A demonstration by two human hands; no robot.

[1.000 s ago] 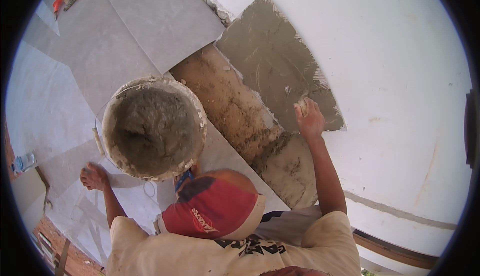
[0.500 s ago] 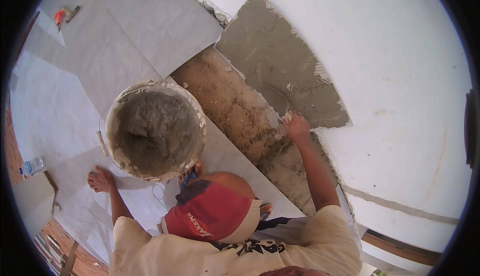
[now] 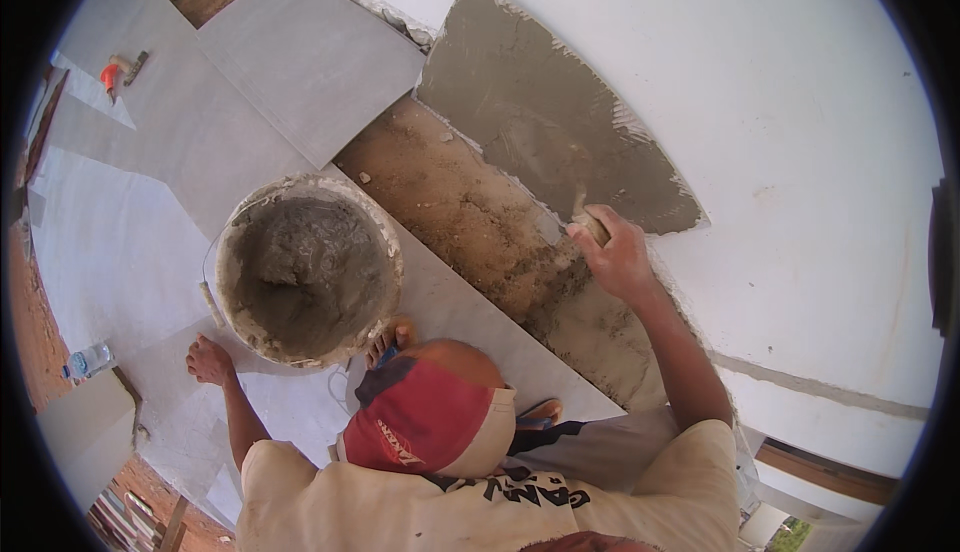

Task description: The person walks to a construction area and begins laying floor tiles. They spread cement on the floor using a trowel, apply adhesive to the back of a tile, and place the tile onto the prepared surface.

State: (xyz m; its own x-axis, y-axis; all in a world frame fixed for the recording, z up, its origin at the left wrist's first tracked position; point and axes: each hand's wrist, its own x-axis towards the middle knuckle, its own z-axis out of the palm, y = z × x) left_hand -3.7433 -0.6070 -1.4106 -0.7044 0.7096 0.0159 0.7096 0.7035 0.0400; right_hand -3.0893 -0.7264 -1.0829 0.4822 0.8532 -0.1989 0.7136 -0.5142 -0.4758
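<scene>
My right hand (image 3: 622,257) is closed round the pale handle of a trowel (image 3: 592,228). Its blade is blurred and lies over a wide patch of wet grey mortar (image 3: 505,82), whose edges are ridged in places. My left hand (image 3: 208,360) holds nothing, its fingers loosely bent and slightly apart, low over the grey tiles beside a bucket (image 3: 392,287). The bucket, crusted with dried mortar round its rim, contains wet mortar (image 3: 310,262) with a hollow in it. Whether my left hand touches the tile, I cannot tell.
Large grey tiles (image 3: 305,47) cover the left side. A strip of bare brown soil (image 3: 430,187) runs between them and the white surface (image 3: 800,152). An orange-and-grey tool (image 3: 118,74) lies far left; a clear bottle (image 3: 90,360) lies lower. My sandaled feet (image 3: 540,414) are near the bucket.
My right hand has turned and shifted slightly right and nearer, with the trowel still in it. The mortar's middle looks smoother. The whole view has shifted a little.
</scene>
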